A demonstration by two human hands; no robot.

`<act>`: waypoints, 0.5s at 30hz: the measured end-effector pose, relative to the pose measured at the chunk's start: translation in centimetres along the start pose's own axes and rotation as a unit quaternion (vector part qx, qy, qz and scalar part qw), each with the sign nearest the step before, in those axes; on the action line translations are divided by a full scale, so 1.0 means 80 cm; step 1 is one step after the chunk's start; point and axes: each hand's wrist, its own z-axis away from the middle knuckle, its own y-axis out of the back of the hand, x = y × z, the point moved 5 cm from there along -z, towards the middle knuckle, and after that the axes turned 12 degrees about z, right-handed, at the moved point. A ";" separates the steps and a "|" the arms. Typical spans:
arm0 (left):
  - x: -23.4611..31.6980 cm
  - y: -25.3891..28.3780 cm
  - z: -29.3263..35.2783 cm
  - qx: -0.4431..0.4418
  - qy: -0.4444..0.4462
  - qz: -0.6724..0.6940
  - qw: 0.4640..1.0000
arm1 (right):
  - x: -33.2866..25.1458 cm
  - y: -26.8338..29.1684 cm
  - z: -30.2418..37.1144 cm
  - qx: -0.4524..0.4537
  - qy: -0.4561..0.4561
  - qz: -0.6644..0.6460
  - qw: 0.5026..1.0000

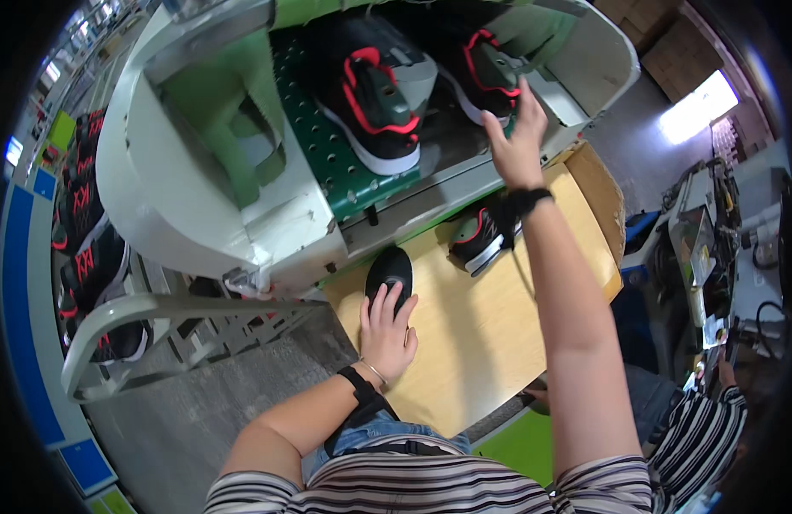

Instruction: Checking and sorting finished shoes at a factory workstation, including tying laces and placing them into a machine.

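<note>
- White machine (156, 188): two shoes (383, 98) on green belt (314, 146).
- Left hand (385, 343): fingers spread on black shoe (389, 264).
- Right hand (522, 150): fingers wide apart beside right-hand shoe, contact unclear.

"Where does this view sit?"
"Head-worn and wide, the left of a pair, looking down over the bench (473, 334) and ahead to the machine (143, 176)."
"How near?"
"Close above the black shoe (389, 266); toward the bent rim, I can't quite judge distance."
</note>
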 end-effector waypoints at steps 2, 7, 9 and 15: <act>-0.006 0.000 0.003 0.012 -0.003 0.032 0.999 | -0.003 -0.001 0.088 0.012 -0.050 -0.057 0.997; 0.000 0.007 0.000 0.056 -0.023 0.071 0.996 | 0.062 -0.004 0.340 -0.242 -0.104 0.153 0.952; -0.002 0.006 -0.001 0.055 -0.020 0.066 0.996 | 0.077 0.025 0.355 -0.227 -0.251 0.112 0.934; 0.008 0.005 -0.007 0.065 -0.055 0.055 0.995 | 0.150 0.059 0.350 -0.015 -0.439 0.000 0.898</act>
